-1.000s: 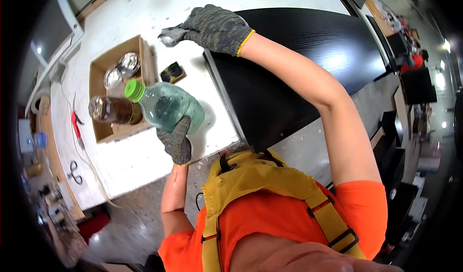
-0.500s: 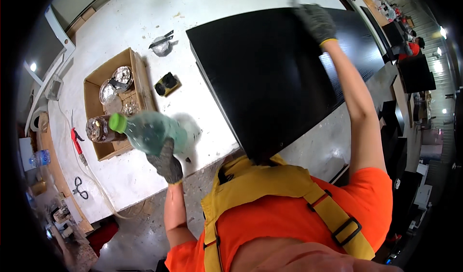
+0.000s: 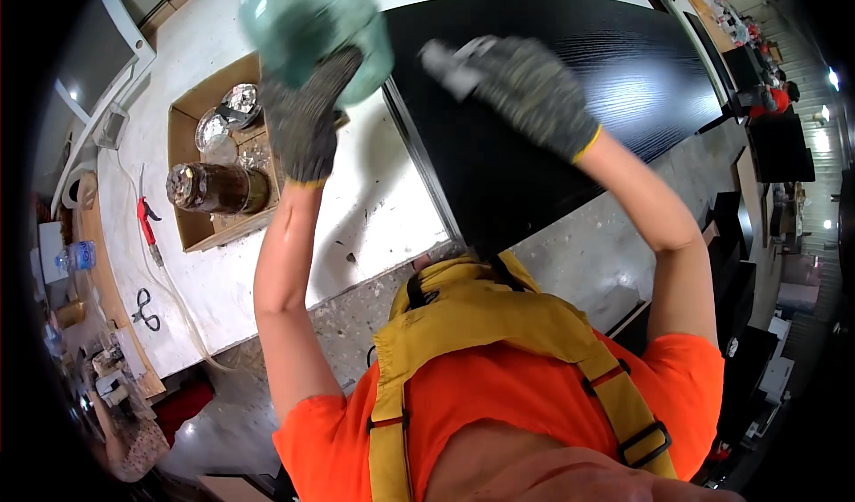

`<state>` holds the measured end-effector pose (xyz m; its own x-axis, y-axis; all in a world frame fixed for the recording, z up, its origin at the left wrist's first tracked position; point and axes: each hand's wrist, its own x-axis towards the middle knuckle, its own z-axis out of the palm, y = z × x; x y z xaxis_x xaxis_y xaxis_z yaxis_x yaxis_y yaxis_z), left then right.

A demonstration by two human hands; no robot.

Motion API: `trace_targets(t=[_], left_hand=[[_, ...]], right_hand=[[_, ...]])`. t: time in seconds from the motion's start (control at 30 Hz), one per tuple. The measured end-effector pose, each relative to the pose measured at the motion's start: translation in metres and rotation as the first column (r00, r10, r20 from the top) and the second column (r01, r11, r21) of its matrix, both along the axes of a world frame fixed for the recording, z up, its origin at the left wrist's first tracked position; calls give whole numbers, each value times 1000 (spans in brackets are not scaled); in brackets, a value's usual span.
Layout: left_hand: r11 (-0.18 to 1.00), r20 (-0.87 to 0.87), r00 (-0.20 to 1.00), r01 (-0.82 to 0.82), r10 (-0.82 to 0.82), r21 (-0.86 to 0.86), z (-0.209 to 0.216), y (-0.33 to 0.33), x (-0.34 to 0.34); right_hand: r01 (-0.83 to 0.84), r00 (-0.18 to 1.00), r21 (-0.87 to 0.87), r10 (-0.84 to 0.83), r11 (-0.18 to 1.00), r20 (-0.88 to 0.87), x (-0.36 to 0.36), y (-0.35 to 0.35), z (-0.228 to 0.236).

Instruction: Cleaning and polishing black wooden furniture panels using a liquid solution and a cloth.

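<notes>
My left hand (image 3: 310, 114), in a dark grey knitted glove, grips a translucent green plastic bottle (image 3: 356, 34). It is raised above the table beside the cardboard box, its base end toward the black panel. My gloved right hand (image 3: 534, 92) is over the glossy black wood-grain panel (image 3: 534, 181). Its fingers are closed on a pale grey rag-like piece (image 3: 456, 73), smeared by motion. Whether that piece touches the panel I cannot tell. The bottle's cap is out of sight.
Left on the white table (image 3: 374, 208) stands an open cardboard box (image 3: 183, 119) with foil-covered round containers and a brown jar (image 3: 218, 188). Farther left lie a red air blow gun (image 3: 147, 221) with a hose and black scissors (image 3: 145, 309). Another person (image 3: 773, 101) works far right.
My left hand has lifted the bottle up and away from me, turning it. My right hand has swept left and slightly nearer across the panel.
</notes>
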<state>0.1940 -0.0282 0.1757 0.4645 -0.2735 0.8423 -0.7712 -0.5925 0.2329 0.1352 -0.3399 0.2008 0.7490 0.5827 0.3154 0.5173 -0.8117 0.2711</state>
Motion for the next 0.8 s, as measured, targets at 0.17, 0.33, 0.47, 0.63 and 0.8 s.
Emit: trace_targets(t=[0.17, 0.33, 0.47, 0.63, 0.8], left_hand=[[770, -409, 755, 193, -512, -609, 9, -77, 63], [633, -459, 533, 200, -711, -748, -14, -104, 89], [631, -430, 558, 230, -709, -741, -22, -106, 93], [735, -449, 680, 197, -579, -649, -16, -103, 85], [786, -499, 695, 155, -517, -599, -10, -103, 79]], right_hand=[[100, 993, -166, -87, 981, 86, -1, -16, 16], [185, 975, 164, -160, 969, -155, -7, -28, 2], [32, 999, 250, -39, 968, 21, 1, -45, -22], [-84, 995, 96, 88, 992, -41, -36, 8, 14], [179, 604, -159, -236, 971, -761, -83, 79, 50]])
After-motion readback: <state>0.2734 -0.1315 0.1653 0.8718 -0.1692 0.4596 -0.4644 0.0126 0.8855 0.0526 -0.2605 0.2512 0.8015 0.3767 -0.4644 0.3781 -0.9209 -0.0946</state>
